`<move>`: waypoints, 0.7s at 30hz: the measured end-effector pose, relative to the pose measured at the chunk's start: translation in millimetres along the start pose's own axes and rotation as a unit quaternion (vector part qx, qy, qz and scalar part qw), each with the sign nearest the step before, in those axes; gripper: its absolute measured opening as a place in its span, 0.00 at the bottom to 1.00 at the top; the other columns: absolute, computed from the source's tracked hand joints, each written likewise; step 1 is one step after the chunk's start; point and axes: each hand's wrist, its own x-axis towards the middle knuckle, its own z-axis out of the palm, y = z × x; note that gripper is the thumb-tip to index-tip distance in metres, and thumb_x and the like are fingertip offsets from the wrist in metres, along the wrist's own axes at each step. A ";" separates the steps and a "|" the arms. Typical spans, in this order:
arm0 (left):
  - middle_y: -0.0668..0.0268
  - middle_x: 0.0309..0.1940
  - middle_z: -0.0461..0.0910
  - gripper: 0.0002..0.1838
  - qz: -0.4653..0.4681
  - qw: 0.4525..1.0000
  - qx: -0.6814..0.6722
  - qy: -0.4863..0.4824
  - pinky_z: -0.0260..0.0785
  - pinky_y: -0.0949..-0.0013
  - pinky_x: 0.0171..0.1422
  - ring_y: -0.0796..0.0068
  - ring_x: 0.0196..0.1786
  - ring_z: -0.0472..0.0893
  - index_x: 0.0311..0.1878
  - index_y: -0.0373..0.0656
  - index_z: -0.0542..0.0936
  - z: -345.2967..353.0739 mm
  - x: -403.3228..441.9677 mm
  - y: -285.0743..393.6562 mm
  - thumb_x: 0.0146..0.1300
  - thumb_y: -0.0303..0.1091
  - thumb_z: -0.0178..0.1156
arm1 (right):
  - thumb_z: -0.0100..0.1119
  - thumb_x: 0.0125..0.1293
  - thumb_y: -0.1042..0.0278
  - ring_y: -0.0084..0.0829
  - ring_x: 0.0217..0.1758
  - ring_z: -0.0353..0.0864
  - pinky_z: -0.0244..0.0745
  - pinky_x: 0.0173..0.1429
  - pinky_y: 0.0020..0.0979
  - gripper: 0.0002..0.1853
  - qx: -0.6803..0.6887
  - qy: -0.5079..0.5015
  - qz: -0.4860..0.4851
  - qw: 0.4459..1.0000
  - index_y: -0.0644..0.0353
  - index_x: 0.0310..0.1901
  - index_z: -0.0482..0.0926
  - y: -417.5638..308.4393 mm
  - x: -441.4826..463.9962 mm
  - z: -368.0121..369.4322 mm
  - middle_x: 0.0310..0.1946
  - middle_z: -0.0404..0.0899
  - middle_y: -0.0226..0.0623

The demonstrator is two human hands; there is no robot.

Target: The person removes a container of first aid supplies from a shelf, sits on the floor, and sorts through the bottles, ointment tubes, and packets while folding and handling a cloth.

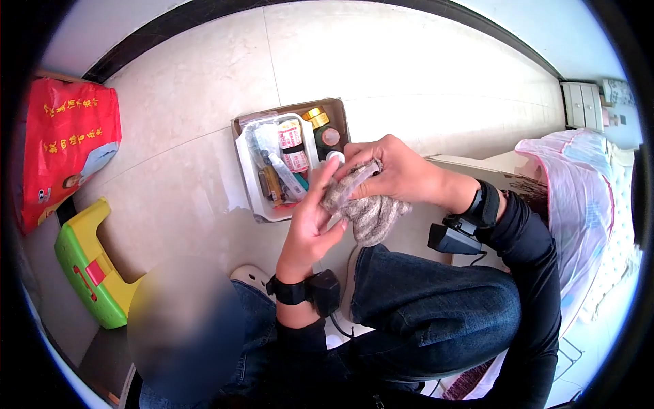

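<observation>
Cloth (378, 219) right of tray (312, 146)

Bright, whitish light. Floor (436, 75) nearly washed out toward upper right, greyer shadow near legs (436, 293). Strong fisheye bowing; black corners, blue fringe at rim. Round blurred patch (185, 330), lower left.

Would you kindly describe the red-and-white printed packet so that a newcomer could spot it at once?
On the pale tiled floor, find the brown box. A white plastic tray takes up its left side, with the red-and-white printed packet in the tray's upper right. Unlike its neighbours, it has a black band across it.
</observation>
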 end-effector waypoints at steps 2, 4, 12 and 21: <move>0.61 0.64 0.50 0.38 0.026 0.998 0.052 0.000 0.50 0.70 0.64 0.70 0.65 0.54 0.65 0.39 0.52 1.6 0.9 -0.5 0.45 0.11 0.45 | 0.65 0.49 0.67 0.20 0.27 0.70 0.67 0.36 0.25 0.12 -0.015 0.009 0.062 0.998 0.62 0.35 0.80 -3.2 -0.5 1.8 0.24 0.77 0.37; 0.60 0.63 0.51 0.38 0.053 0.993 0.103 -0.001 0.49 0.70 0.64 0.70 0.65 0.55 0.64 0.39 0.54 0.4 1.3 -2.3 0.45 0.11 0.46 | 0.65 0.49 0.66 0.21 0.27 0.70 0.68 0.36 0.25 0.13 -0.018 0.016 0.062 0.998 0.62 0.35 0.80 -8.6 -0.4 3.8 0.25 0.77 0.37; 0.60 0.60 0.56 0.37 0.027 0.989 0.140 0.039 0.50 0.70 0.63 0.71 0.63 0.57 0.61 0.33 0.59 7.6 -4.9 7.6 0.39 0.11 0.47 | 0.65 0.49 0.69 0.26 0.27 0.70 0.67 0.38 0.26 0.13 0.050 -0.012 0.011 0.999 0.65 0.37 0.79 -16.2 1.3 3.8 0.25 0.75 0.37; 0.58 0.63 0.52 0.38 -0.004 0.999 0.048 -0.014 0.52 0.73 0.62 0.71 0.62 0.59 0.64 0.38 0.53 3.1 -5.4 10.4 0.45 0.13 0.48 | 0.64 0.50 0.70 0.25 0.30 0.70 0.66 0.39 0.25 0.11 -0.002 -0.041 -0.034 0.999 0.64 0.35 0.79 -15.0 1.9 -2.8 0.26 0.75 0.35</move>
